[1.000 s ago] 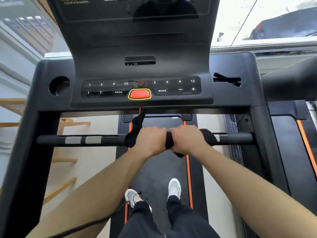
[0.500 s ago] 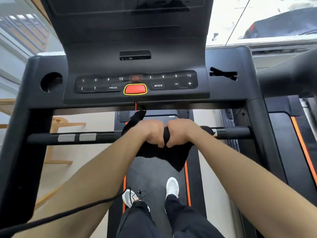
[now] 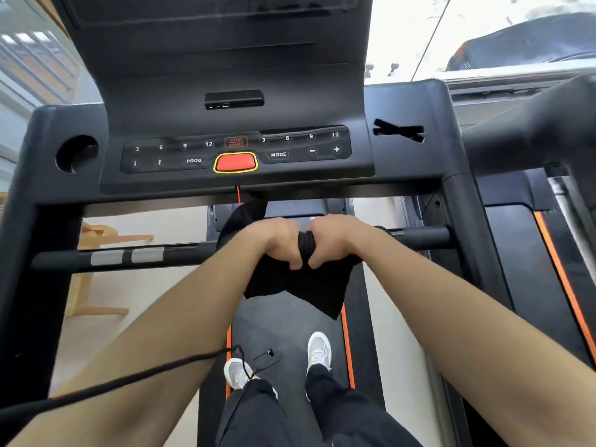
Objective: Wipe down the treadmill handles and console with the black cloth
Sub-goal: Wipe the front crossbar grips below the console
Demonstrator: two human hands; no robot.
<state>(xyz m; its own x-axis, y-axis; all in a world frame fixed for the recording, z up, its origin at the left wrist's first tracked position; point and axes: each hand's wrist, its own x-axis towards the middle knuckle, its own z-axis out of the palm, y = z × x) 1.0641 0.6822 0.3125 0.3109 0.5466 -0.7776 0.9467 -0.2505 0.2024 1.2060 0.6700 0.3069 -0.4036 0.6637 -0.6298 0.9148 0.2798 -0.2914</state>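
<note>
Together, left hand, right hand clench bunched black cloth, side by side before handlebar.

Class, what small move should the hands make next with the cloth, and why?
Probably slide the left hand and right hand, gripping the black cloth bunched midway on the handle bar, leftward: the bar's grey patches there lie uncovered.
</note>
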